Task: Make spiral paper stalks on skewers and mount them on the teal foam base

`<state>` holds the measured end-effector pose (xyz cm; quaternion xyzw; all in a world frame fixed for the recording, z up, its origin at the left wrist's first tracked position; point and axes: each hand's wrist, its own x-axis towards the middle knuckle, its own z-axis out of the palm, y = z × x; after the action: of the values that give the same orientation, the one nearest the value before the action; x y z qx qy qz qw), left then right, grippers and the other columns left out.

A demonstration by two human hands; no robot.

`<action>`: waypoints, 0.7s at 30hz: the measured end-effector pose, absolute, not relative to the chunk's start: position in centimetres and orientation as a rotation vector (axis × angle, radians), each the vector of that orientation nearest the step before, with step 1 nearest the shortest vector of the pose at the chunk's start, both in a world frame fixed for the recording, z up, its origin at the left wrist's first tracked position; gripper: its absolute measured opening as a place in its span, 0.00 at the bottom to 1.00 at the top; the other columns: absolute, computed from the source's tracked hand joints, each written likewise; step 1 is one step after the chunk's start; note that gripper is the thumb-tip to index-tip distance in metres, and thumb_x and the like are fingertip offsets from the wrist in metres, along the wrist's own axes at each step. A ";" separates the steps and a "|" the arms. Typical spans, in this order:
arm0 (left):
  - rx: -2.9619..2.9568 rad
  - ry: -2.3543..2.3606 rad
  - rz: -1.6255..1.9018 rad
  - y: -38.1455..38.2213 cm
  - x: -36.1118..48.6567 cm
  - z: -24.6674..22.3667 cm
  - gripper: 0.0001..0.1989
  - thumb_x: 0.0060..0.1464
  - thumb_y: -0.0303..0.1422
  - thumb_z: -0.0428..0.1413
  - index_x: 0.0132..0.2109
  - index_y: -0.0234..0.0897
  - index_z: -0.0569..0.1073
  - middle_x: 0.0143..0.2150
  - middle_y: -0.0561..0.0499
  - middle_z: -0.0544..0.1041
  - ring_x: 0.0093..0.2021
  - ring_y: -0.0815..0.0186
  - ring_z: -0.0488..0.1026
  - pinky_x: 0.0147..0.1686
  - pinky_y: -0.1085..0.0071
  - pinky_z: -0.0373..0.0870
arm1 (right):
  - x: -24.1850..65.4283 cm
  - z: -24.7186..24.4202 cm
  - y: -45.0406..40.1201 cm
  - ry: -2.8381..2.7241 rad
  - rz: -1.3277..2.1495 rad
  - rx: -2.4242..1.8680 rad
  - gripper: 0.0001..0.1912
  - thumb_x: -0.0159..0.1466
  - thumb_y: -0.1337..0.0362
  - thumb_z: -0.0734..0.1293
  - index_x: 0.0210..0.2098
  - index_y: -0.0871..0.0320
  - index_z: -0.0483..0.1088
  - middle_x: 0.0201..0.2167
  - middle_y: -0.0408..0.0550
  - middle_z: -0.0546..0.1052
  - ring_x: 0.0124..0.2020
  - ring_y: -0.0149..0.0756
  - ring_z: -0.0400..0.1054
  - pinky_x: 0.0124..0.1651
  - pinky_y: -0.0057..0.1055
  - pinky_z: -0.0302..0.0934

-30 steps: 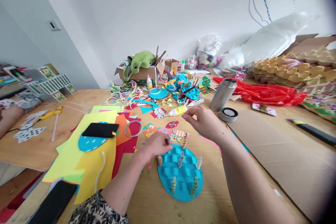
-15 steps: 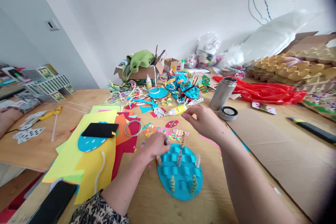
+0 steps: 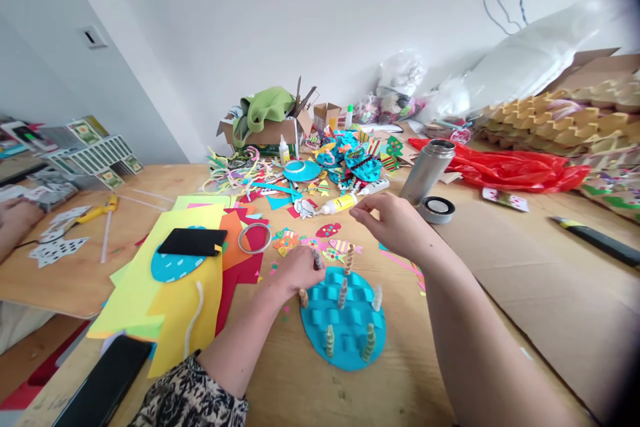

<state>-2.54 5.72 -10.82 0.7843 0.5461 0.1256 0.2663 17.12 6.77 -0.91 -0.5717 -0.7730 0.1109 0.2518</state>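
A round blue card base (image 3: 345, 355) with raised woven strips lies on the table before me. Several small coiled paper-like pieces stand upright on it, among them a green coil (image 3: 369, 342) and a grey coil (image 3: 343, 293). At the base's upper left edge my left hand (image 3: 301, 269) pinches another grey coil (image 3: 317, 258), its lower end hidden by the fingers. My right hand (image 3: 387, 220) hovers beyond the base's upper right, thumb and forefinger pressed together; anything between them is too small to make out. Just past its fingertips lies a yellow-labelled glue bottle (image 3: 339, 204).
Paper fish (image 3: 345, 246) lie behind the base. Coloured paper (image 3: 135, 280), a black phone (image 3: 193, 241) and a tape ring (image 3: 255, 238) are left. A steel flask (image 3: 427, 170), its lid (image 3: 437, 209), cardboard (image 3: 525, 293) and a cutter (image 3: 595, 240) are right. Another person's hand (image 3: 17, 220) rests far left.
The view has shifted slightly. My left hand still pinches the grey coil at the base's edge, and my right hand keeps nearly the same place with its fingers pinched.
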 end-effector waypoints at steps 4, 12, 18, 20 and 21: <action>2.064 1.424 0.341 5.8 -2.9 -10.8 0.07 0.42 0.28 0.53 0.22 0.34 0.75 0.18 0.53 0.71 0.22 0.69 0.67 0.22 0.75 0.55 | 17.5 -0.7 6.7 -2.085 0.268 -1.561 0.12 0.62 0.62 0.62 0.30 0.58 0.75 0.30 0.49 0.79 0.34 0.40 0.70 0.34 0.31 0.58; 1.941 1.292 0.360 6.2 -4.5 -9.2 0.23 0.40 0.33 0.61 0.47 0.34 0.75 0.33 0.52 0.77 0.27 0.69 0.69 0.25 0.77 0.62 | 18.8 -0.3 6.6 -2.022 0.276 -1.525 0.12 0.62 0.60 0.62 0.29 0.58 0.75 0.29 0.47 0.79 0.29 0.37 0.70 0.31 0.30 0.57; 1.885 1.262 0.589 5.9 -5.1 -6.8 0.24 0.45 0.31 0.58 0.53 0.35 0.70 0.37 0.50 0.77 0.33 0.68 0.70 0.33 0.74 0.66 | 19.1 0.9 5.4 -1.867 0.259 -1.447 0.13 0.61 0.58 0.63 0.28 0.58 0.75 0.28 0.47 0.77 0.30 0.38 0.69 0.32 0.31 0.58; 1.857 1.264 0.658 5.8 -5.2 -6.0 0.23 0.47 0.31 0.57 0.52 0.35 0.70 0.36 0.49 0.76 0.33 0.68 0.70 0.34 0.73 0.67 | 18.8 1.4 4.7 -1.777 0.290 -1.401 0.13 0.61 0.57 0.63 0.28 0.59 0.74 0.28 0.47 0.77 0.31 0.37 0.70 0.32 0.31 0.59; 1.859 1.263 0.675 5.8 -5.3 -5.6 0.22 0.48 0.31 0.57 0.52 0.35 0.70 0.36 0.49 0.76 0.33 0.68 0.70 0.33 0.73 0.67 | 18.6 1.6 4.3 -1.740 0.309 -1.374 0.14 0.61 0.57 0.63 0.28 0.59 0.74 0.28 0.47 0.77 0.31 0.37 0.70 0.32 0.30 0.59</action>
<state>-5.33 5.82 -5.60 0.7305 0.4962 0.2651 0.3873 18.58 4.32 1.64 -0.5524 -0.6993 0.1242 0.4364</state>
